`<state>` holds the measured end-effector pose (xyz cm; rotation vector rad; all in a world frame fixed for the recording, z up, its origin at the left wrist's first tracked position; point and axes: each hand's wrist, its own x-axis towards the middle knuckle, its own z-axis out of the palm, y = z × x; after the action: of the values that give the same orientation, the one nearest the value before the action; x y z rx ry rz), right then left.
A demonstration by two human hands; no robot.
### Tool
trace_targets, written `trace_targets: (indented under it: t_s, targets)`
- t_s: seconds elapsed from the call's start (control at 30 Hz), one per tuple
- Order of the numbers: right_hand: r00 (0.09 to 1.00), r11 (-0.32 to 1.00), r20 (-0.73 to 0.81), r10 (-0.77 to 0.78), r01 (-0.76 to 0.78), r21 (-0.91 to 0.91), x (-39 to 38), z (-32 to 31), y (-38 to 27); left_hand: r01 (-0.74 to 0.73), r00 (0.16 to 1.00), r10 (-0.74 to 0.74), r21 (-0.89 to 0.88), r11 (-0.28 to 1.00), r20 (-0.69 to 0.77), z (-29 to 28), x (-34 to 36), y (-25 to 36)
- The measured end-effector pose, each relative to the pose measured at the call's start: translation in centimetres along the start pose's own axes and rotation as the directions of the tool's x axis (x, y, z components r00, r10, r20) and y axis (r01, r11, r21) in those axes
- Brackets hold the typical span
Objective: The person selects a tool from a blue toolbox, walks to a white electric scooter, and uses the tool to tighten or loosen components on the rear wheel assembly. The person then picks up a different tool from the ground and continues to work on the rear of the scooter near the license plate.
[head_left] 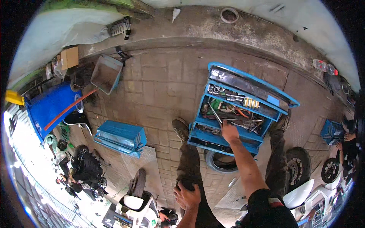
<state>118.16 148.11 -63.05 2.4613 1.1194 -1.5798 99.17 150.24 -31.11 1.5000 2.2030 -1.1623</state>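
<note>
An open blue metal toolbox (202,136) stands on the paving between my feet, with cantilever trays full of sockets, wrenches, pliers and other tools. My right hand (229,133) reaches into it, fingers closed round the lower end of a long silver metal tool (214,112) that slants up to the left. A group of yellowish cylindrical pieces (251,102) sits in an upper tray. My left hand (187,196) lies on my left knee with its fingers apart and bent, holding nothing. A tire (218,164) lies just below the toolbox.
Left: a closed blue toolbox (114,135), a grey bin (106,74), a blue wheelbarrow (49,104), motorbikes (87,173). Right: wheels (298,169), another person's hands (348,137) at a blue box (331,131). A white scooter (131,205) stands behind me; a concrete kerb (182,34) runs ahead.
</note>
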Motion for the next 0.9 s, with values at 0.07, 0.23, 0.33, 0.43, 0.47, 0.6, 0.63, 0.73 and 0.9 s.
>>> trace_targets:
  t_s: [0.07,0.23,0.33,0.43,0.47,0.6,0.63,0.73,0.9]
  targets:
    - [0.999,0.997,-0.027,0.048,-0.046,0.064,-0.4,0.6,-1.4,-0.029,0.999,0.029,0.011,1.000,-0.044,0.6,0.2,-0.5]
    - [0.903,0.777,-0.204,0.378,-0.189,0.601,-1.7,5.7,-12.3,-0.011,1.000,0.011,-0.022,1.000,-0.020,0.4,0.2,-0.6]
    - [0.815,0.563,-0.095,0.572,-0.306,0.768,0.2,6.9,-18.1,-0.034,0.997,0.035,0.017,0.999,-0.069,0.8,0.0,-1.0]
    - [0.695,0.319,-0.128,0.707,-0.152,0.935,3.5,9.1,-19.2,-0.062,0.998,0.062,0.004,0.998,-0.013,1.5,-0.6,-0.2]
    - [0.680,0.161,0.001,0.733,-0.176,0.971,3.9,8.8,-19.1,-0.046,0.999,0.046,-0.006,0.999,-0.005,1.5,-0.7,-0.3]
    - [0.672,-0.154,0.507,0.540,-0.513,0.844,2.7,7.6,-17.9,0.020,0.999,-0.019,0.016,1.000,-0.029,1.3,-1.1,-0.8]
    - [0.740,-0.009,0.421,0.524,-0.489,0.872,2.5,8.7,-14.1,-0.002,1.000,0.002,0.013,1.000,-0.004,1.7,-1.1,-0.3]
    - [0.859,0.758,-0.230,0.458,-0.242,0.606,0.2,10.1,-7.6,-0.013,1.000,0.013,0.010,1.000,0.001,2.2,-0.8,-0.3]
    - [0.958,0.910,-0.154,0.243,-0.170,0.378,-1.3,6.2,-2.1,0.007,1.000,-0.007,-0.002,1.000,0.003,2.9,-1.4,-1.2]
